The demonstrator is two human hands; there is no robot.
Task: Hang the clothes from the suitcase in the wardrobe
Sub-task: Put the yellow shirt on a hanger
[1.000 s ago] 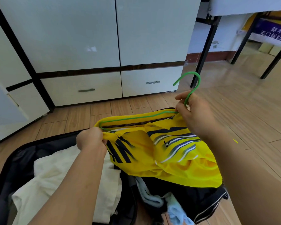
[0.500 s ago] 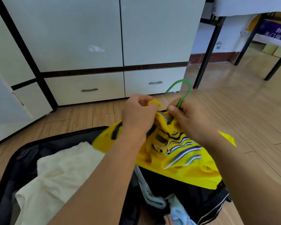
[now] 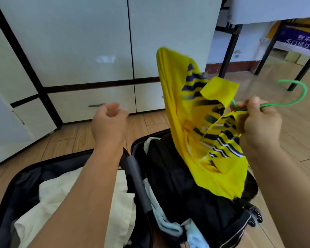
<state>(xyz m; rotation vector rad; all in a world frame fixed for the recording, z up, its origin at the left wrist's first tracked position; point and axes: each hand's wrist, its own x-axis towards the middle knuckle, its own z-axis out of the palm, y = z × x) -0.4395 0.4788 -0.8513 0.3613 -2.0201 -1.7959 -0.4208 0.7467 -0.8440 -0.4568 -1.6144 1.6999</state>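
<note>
Single head-worn view, angled forward and down, close over suitcase (image 3: 75, 158)

The only writing is on a purple banner (image 3: 300, 41) under the table at upper right. White Chinese characters run in two cropped lines: the top reads "新平台", the lower ends in "红包"; the rest is unclear.

Wooden plank floor (image 3: 293, 136) carries open black suitcase (image 3: 13, 185), lying flat. White wardrobe (image 3: 82, 42) stands on it behind; black table legs (image 3: 230, 49) at right.
</note>
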